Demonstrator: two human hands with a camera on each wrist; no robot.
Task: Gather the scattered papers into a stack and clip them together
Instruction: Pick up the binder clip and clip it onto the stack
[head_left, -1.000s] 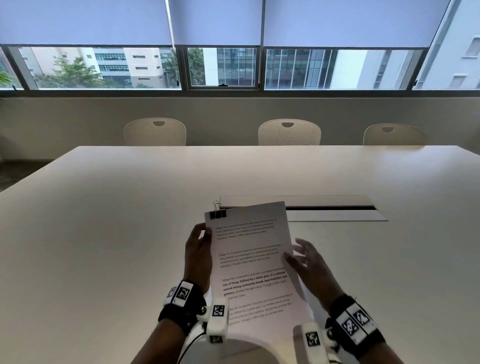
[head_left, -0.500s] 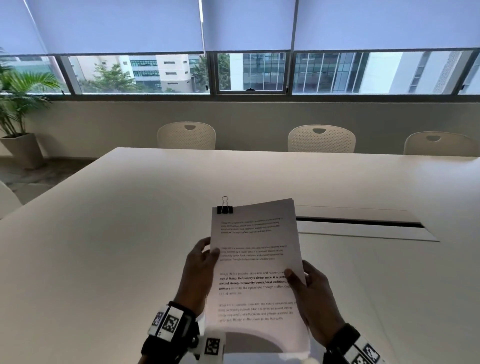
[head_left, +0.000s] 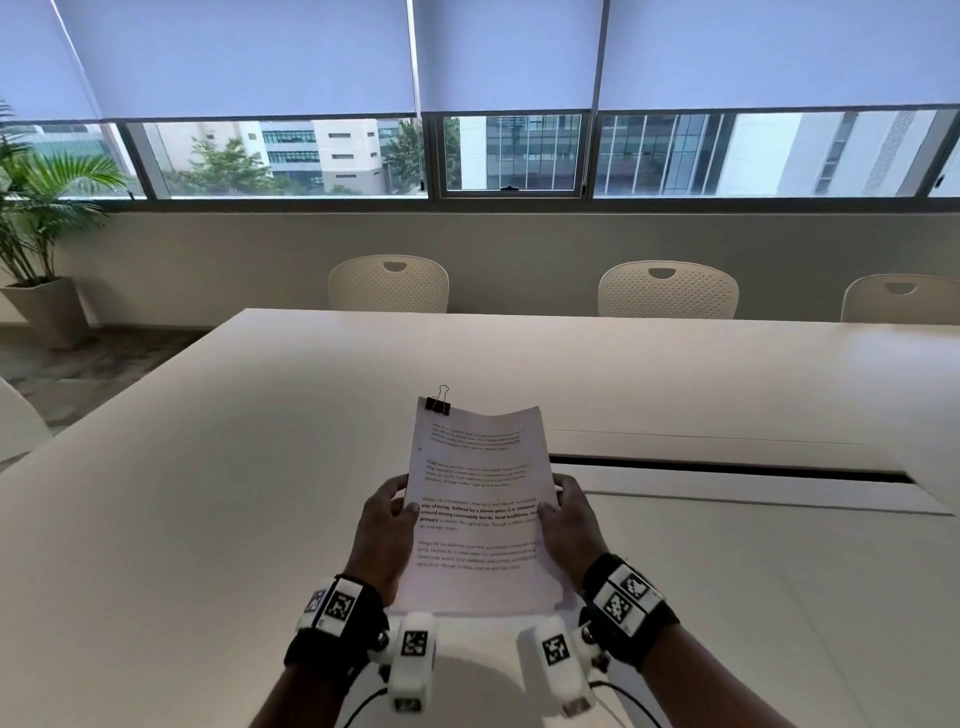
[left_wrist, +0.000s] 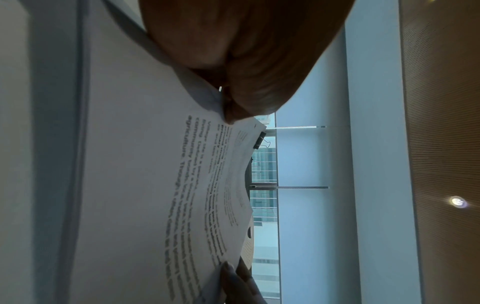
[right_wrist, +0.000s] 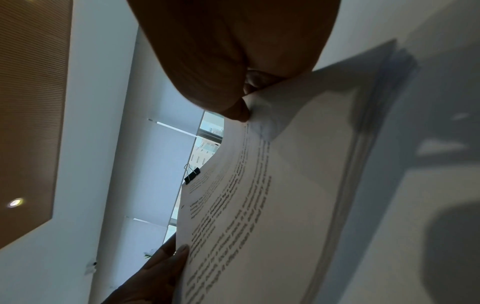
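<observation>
A stack of printed white papers (head_left: 480, 509) is held tilted above the white table (head_left: 208, 493), just in front of me. A black binder clip (head_left: 438, 404) grips its top left corner, wire handle standing up. My left hand (head_left: 387, 525) pinches the stack's left edge, thumb on the printed face. My right hand (head_left: 566, 519) pinches the right edge the same way. In the left wrist view the papers (left_wrist: 202, 185) bow slightly and the clip (left_wrist: 260, 140) shows at the far corner. The right wrist view shows the stack (right_wrist: 272, 205) and the clip (right_wrist: 192, 175) too.
A long cable slot (head_left: 727, 470) with a lid runs across the table to the right of the papers. Three white chairs (head_left: 388, 285) stand along the far side below the windows. A potted palm (head_left: 36, 234) stands at the left wall.
My right hand, open beside the sheet a second ago, has taken hold of the right edge. The clipped stack has risen and now sits between both hands; my view has shifted left.
</observation>
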